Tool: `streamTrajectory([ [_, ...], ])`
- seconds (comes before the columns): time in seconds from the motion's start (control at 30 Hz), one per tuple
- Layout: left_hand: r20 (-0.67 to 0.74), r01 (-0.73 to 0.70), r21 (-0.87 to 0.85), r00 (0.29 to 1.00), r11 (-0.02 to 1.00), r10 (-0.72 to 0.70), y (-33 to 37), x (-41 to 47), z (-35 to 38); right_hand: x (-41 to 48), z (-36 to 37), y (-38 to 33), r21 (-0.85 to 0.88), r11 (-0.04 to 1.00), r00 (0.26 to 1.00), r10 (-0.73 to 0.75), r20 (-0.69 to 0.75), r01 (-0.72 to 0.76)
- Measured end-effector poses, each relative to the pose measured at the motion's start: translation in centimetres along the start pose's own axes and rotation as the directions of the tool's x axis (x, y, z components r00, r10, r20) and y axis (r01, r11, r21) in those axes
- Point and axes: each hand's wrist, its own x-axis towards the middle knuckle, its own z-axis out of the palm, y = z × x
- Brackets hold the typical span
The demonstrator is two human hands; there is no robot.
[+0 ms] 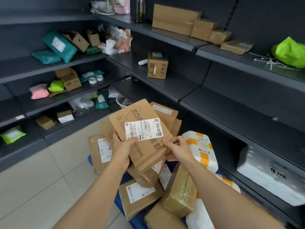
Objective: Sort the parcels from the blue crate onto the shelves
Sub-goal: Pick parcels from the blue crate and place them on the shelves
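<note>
I hold a flat brown cardboard parcel (140, 119) with a white shipping label, lifted above the crate. My left hand (123, 150) grips its near left edge, thumb on the label. My right hand (177, 148) pinches its near right corner. Beneath it the blue crate (118, 201) is piled with several brown boxes, such as one labelled box (138, 195), and a white parcel with yellow tape (202, 149). Only slivers of the crate's blue rim show.
Dark metal shelves wrap the corner. The left shelves (49, 66) hold teal, pink and green bags and small boxes. The right shelves (222, 103) carry a brown box (157, 65), a row of taped boxes (189, 22), a green bag (290, 52) and a white foam box (270, 174). Pale floor tiles lie at left.
</note>
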Motion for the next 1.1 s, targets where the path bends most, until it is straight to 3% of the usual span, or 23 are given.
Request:
streamTrajectory([
  [0.27, 0.078, -0.124, 0.113, 0.99, 0.986, 0.115, 2.5, -1.3, -1.5, -0.2, 2.7, -0.1, -0.04, 0.987, 0.985, -0.157, -0.077, 0.155],
  [0.4, -0.027, -0.144, 0.099, 0.989, 0.985, 0.147, 5.0, -1.2, -5.3, -0.5, 7.1, -3.4, -0.042, 0.957, 0.958, -0.283, 0.051, 0.286],
  [0.6, -0.188, -0.237, 0.071, 0.951, 0.969, 0.247, 10.7, -1.1, -14.4, -1.8, 18.1, -8.3, -0.109, 0.853, 0.852, -0.483, 0.202, 0.51],
  [0.7, -0.209, -0.314, 0.103, 0.921, 0.944, 0.329, 13.9, -1.4, -19.9, -3.4, 24.7, -10.6, -0.032, 0.839, 0.815, -0.517, 0.26, 0.542],
  [0.93, -0.234, -0.41, 0.34, 0.835, 0.847, 0.498, 22.1, -2.6, -35.0, -8.5, 42.0, -15.5, 0.064, 0.686, 0.616, -0.687, 0.386, 0.725],
  [1.1, -0.23, -0.463, 0.456, 0.764, 0.76, 0.603, 27.6, -4.6, -44.4, -11.8, 53.7, -18.1, 0.081, 0.601, 0.525, -0.75, 0.402, 0.795],
])
